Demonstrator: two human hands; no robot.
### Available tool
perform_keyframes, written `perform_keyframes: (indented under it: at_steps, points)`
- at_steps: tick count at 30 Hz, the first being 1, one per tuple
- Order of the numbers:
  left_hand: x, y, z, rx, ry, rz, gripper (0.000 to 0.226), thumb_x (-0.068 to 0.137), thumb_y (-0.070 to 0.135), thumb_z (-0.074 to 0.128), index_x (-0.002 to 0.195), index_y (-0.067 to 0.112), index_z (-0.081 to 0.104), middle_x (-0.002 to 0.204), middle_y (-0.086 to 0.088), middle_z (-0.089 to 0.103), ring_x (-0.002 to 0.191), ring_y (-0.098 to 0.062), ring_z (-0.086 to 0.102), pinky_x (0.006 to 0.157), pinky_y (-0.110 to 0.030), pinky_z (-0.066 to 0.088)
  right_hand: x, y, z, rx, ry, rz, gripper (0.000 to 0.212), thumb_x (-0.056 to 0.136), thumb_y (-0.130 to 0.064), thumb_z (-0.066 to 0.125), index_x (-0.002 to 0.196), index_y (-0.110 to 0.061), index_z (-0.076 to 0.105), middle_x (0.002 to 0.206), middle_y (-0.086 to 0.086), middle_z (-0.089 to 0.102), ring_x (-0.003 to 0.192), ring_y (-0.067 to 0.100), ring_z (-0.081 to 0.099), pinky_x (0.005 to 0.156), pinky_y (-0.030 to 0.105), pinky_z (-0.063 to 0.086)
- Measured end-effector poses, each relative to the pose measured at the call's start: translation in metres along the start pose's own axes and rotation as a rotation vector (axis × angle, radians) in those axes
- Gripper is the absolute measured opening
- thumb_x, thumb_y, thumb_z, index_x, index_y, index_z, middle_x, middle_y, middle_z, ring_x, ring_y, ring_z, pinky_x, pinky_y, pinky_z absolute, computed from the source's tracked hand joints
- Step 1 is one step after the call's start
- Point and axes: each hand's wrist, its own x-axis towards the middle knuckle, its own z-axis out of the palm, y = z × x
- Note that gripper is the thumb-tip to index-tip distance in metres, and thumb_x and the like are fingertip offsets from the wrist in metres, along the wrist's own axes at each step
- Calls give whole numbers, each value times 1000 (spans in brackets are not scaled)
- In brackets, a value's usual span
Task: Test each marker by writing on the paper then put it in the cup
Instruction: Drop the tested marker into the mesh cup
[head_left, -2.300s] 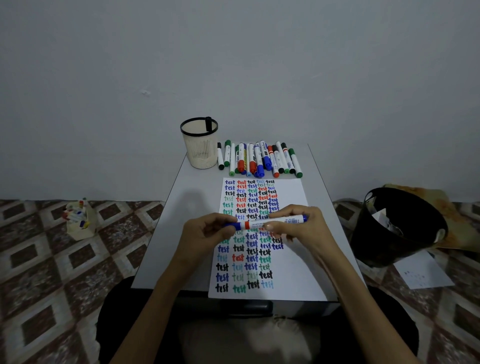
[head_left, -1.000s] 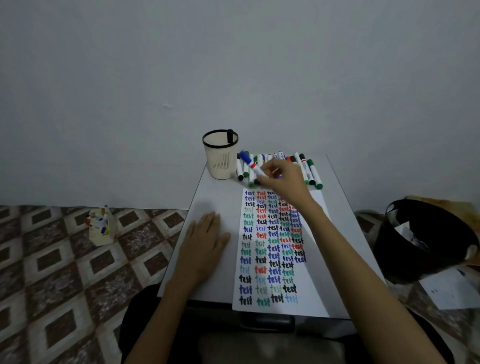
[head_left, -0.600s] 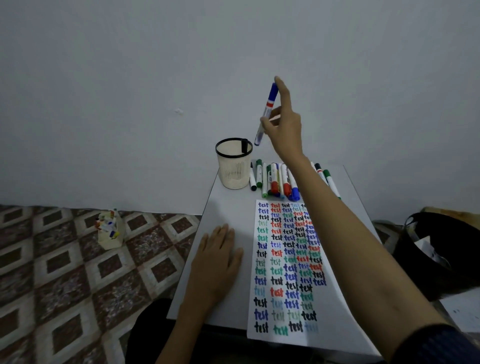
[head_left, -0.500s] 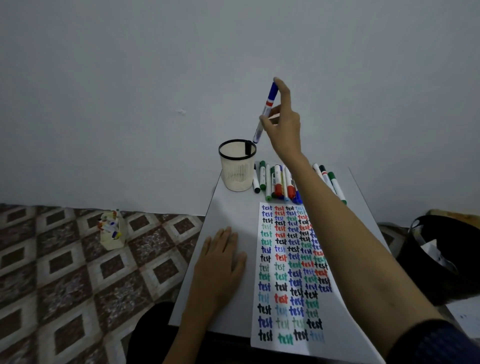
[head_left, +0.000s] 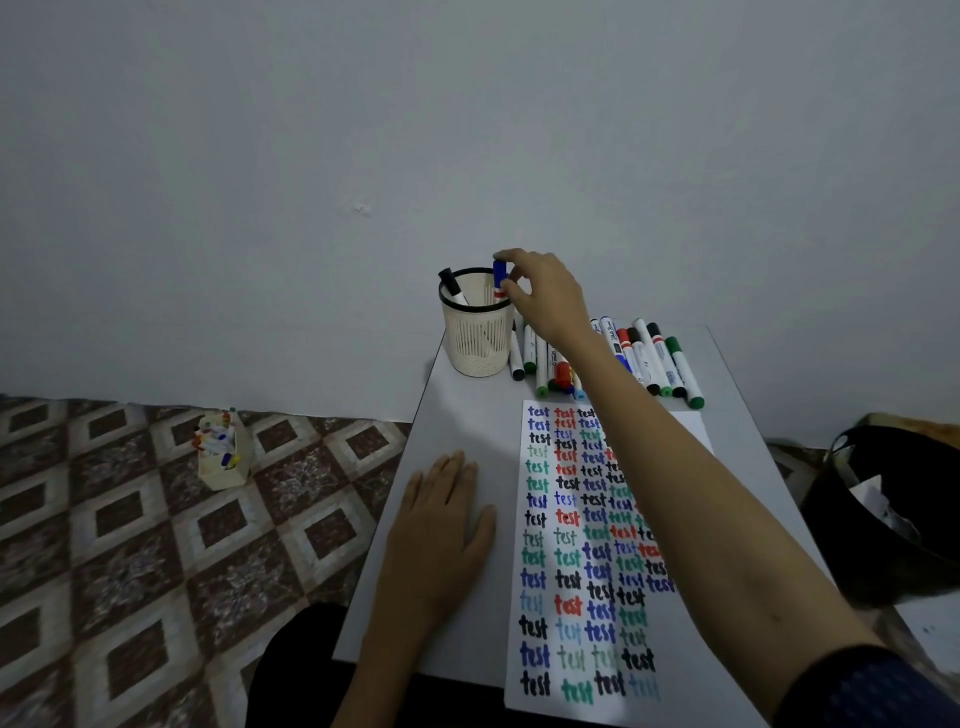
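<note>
Blue marker (head_left: 500, 279) stands nearly upright in the cup (head_left: 475, 340), with only its blue cap and a red band showing above the black rim. The right hand (head_left: 545, 297) pinches that cap, forefinger on top and thumb at the side. How deep the marker reaches is hidden by the cup wall, though it seems mostly inside. A black marker (head_left: 451, 286) leans at the cup's 10 o'clock edge. The cup sits at 11 o'clock on the counter (head_left: 467, 415). A row of markers (head_left: 655, 358) lies at 12 to 1 o'clock, partly behind the right forearm. The paper (head_left: 680, 670), covered with coloured "test" words, fills the counter from centre to 5 o'clock. The left hand (head_left: 441, 525) lies flat at 8 o'clock, fingers straight, just beside the paper. On the floor, a small box of markers (head_left: 221, 452) stands at 9 o'clock and a black bin (head_left: 883, 519) at 3 o'clock.
</note>
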Motion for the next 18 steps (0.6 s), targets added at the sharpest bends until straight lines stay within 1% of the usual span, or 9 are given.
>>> perform_keyframes:
  at_steps: [3, 5, 7, 10, 12, 14, 16, 18]
  points:
    - [0, 0, -1, -9, -4, 2, 73, 86, 56, 13, 147, 17, 28, 154, 1, 23, 142, -9, 14, 115, -26, 1, -7, 3, -8, 86, 44, 13, 42, 99, -22, 48, 140, -26, 45, 111, 3, 65, 107, 18, 52, 82, 30, 41]
    - [0, 0, -1, -14, -4, 3, 74, 86, 57, 13, 146, 17, 28, 154, 1, 23, 142, -9, 14, 115, -26, 0, -16, 11, -16, 144, 113, 79, 41, 99, -24, 47, 139, -28, 46, 111, 0, 64, 105, 14, 53, 81, 28, 41]
    - [0, -1, -1, -12, -4, 4, 74, 85, 57, 13, 146, 16, 29, 154, 0, 25, 142, -10, 16, 115, -26, 0, -27, 27, -29, 131, 180, 198, 37, 97, -19, 49, 133, -25, 53, 111, 1, 64, 102, 15, 56, 79, 28, 45]
    - [1, -1, -1, -10, -9, 2, 76, 84, 58, 12, 145, 16, 30, 153, 0, 25, 142, -11, 17, 114, -25, 0, -51, 59, -54, 34, 217, 506, 38, 88, -5, 51, 122, -18, 62, 114, 7, 66, 99, 22, 62, 74, 31, 48]
    - [1, -1, 0, -13, -10, 2, 78, 83, 59, 11, 145, 16, 30, 154, 0, 25, 142, -10, 17, 114, -25, -1, -71, 84, -72, -43, 185, 715, 38, 84, -4, 52, 118, -15, 65, 117, 11, 66, 102, 27, 62, 78, 34, 49]
    - [1, -2, 0, -18, -11, 2, 79, 82, 59, 11, 145, 16, 30, 154, 0, 24, 142, -10, 16, 114, -25, 0, -91, 103, -87, -106, 96, 844, 35, 84, -7, 53, 117, -12, 66, 120, 16, 64, 109, 34, 59, 86, 38, 48]
    - [1, -2, 0, -21, -12, 1, 78, 82, 59, 12, 145, 17, 30, 154, 0, 24, 142, -10, 16, 114, -25, 0, -108, 115, -94, -121, -4, 901, 29, 85, -8, 55, 112, -7, 66, 116, 19, 64, 107, 37, 59, 86, 38, 48]
    - [1, -2, 0, -26, -11, -1, 78, 82, 60, 12, 145, 17, 29, 154, 1, 23, 142, -10, 15, 114, -25, 0, -120, 118, -94, -99, -58, 917, 22, 86, -11, 60, 106, -5, 67, 104, 17, 65, 98, 34, 60, 80, 36, 48]
